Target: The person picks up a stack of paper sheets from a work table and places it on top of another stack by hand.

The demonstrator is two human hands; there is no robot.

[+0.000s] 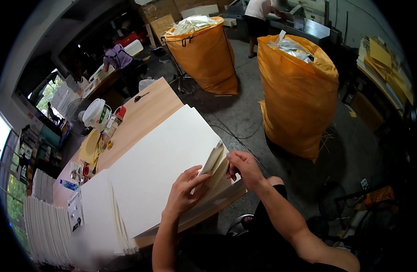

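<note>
Here, both hands meet at the near right corner of one large white sheet stack (pixel 163 163) on the wooden table (pixel 149 106): left hand (pixel 186 190) fingers curled, pinching the lifted corner (pixel 214 159), right hand (pixel 244 167) gripping it too, two orange sacks (pixel 299 90) far beyond.

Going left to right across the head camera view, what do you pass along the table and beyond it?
Row of stacked white sheets at the table's left end → white plastic bucket → big white sheet on the wooden table → left hand → right hand → nearer orange sack.
</note>
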